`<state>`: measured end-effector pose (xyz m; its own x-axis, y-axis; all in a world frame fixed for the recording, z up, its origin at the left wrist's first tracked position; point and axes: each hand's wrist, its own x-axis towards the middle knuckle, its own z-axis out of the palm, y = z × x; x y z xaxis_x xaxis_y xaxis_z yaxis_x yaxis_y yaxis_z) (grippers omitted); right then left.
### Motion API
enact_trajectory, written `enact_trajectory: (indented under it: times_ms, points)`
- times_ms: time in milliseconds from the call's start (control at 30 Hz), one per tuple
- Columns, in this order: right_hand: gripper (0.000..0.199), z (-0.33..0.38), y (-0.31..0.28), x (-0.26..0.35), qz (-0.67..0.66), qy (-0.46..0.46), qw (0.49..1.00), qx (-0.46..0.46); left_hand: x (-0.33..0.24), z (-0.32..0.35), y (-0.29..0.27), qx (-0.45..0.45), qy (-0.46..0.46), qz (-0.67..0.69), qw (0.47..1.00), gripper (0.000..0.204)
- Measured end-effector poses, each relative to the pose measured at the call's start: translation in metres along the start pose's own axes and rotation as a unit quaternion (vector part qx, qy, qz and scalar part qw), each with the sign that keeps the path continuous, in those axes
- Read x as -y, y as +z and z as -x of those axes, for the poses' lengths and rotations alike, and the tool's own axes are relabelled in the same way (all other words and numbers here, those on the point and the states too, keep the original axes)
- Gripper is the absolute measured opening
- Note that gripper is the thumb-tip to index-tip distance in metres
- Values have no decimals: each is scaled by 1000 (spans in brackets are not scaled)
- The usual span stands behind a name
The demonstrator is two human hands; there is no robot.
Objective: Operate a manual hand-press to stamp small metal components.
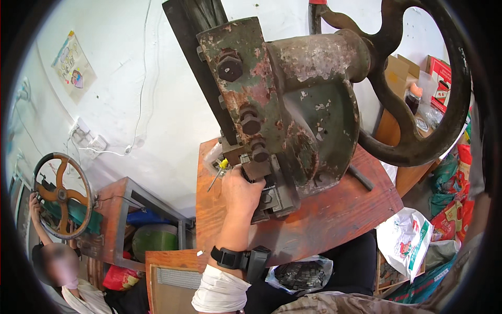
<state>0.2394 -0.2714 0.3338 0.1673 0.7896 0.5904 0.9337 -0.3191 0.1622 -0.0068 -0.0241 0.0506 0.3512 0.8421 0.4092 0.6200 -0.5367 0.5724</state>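
The left hand [241,192] is curled shut at the die [272,193] under the press [285,104], at six o'clock of its rusty head; what the fingers pinch is hidden. The right hand is out of view, though the flywheel [418,78] sits at three o'clock. Judging by this, seat the piece square and clear fingers before the wheel swings

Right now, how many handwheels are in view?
2. A large dark handwheel sits on the rusty green press at upper right, partly cut off by the frame edge. A smaller orange handwheel is at far left, gripped by another person's hand. Others may be hidden.
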Motion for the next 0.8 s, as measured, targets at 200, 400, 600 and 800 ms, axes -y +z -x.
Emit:
enact_trajectory:
  times_ms: [200,400,600,800]
  points:
    - [26,183,38,30,-134,-85,987,-33,13,51,-21,35,-72,217,973,47]
    - [25,255,208,71,-295,-76,951,-40,66,153,-23,5,-58,149,987,45]
    - [21,247,232,86,-328,-44,944,-1,49,160,-16,69,101,-5,992,52]
    - [20,232,244,93,-335,-40,941,-30,24,168,-16,59,73,-104,990,56]
